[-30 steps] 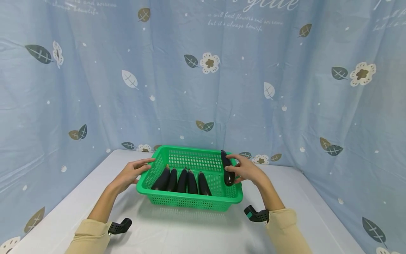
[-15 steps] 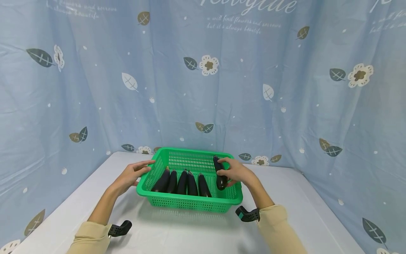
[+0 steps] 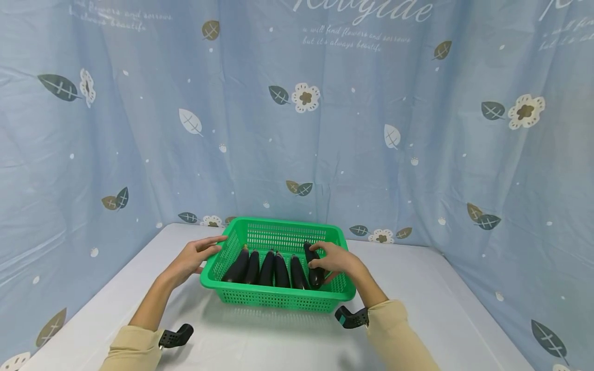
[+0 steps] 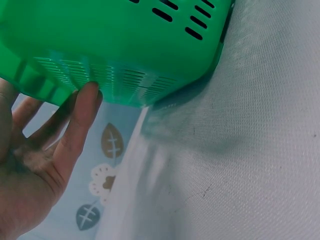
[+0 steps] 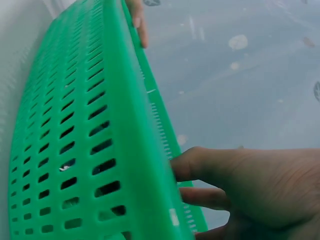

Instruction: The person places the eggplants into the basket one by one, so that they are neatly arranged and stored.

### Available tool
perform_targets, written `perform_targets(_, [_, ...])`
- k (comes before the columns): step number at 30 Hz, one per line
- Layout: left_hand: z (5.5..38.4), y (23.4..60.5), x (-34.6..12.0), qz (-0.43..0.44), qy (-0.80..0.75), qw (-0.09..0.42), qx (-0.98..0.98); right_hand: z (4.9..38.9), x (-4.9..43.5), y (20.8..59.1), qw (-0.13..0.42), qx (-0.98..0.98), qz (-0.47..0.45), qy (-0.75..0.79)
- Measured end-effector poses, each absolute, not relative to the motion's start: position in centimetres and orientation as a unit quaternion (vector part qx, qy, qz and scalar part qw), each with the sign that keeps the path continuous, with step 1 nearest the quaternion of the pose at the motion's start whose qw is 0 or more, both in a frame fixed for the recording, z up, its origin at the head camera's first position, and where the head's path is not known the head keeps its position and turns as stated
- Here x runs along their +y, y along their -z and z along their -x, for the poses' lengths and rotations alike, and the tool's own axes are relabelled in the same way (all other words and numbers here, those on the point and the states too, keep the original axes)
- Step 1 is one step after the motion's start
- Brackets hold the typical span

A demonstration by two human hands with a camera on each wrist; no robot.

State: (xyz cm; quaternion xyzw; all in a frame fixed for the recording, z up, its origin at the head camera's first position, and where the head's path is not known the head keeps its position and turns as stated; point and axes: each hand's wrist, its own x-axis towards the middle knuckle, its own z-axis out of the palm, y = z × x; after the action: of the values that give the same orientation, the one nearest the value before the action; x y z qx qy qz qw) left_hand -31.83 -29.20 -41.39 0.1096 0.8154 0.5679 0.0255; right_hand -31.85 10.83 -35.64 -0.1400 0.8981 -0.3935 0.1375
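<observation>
A green plastic basket (image 3: 278,292) with slotted walls stands on the table. Several dark eggplants (image 3: 266,269) lie side by side in it, stems toward the far wall. My right hand (image 3: 336,257) reaches over the basket's right side and grips another eggplant (image 3: 313,268), low beside the rightmost of the row. In the right wrist view the basket wall hides that eggplant from sight, and only the thumb and part of the fingers show. At the left rim my left hand (image 3: 189,260) holds the basket; in the left wrist view a fingertip (image 4: 90,90) touches its outer wall.
A white cloth (image 3: 260,340) covers the table. Behind and at both sides hangs a blue curtain (image 3: 250,154) with leaf and flower prints. Each wrist wears a black camera mount (image 3: 176,336) near the sleeve.
My right hand has carried its eggplant left and down, from above the basket's right rim to beside the row. The left hand has stayed at the left rim.
</observation>
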Motion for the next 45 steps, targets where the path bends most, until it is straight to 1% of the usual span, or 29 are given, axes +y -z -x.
perform_targets(23, [31.7,41.5,-29.2,-0.104,-0.569,0.026,0.815,31.9,9.7,36.4,0.159,0.908,0.136,0.364])
perform_targets(45, [31.8,41.4,-29.1,-0.103,-0.565,0.024,0.818,32.1,9.4,36.9,0.166,0.924,0.137,0.317])
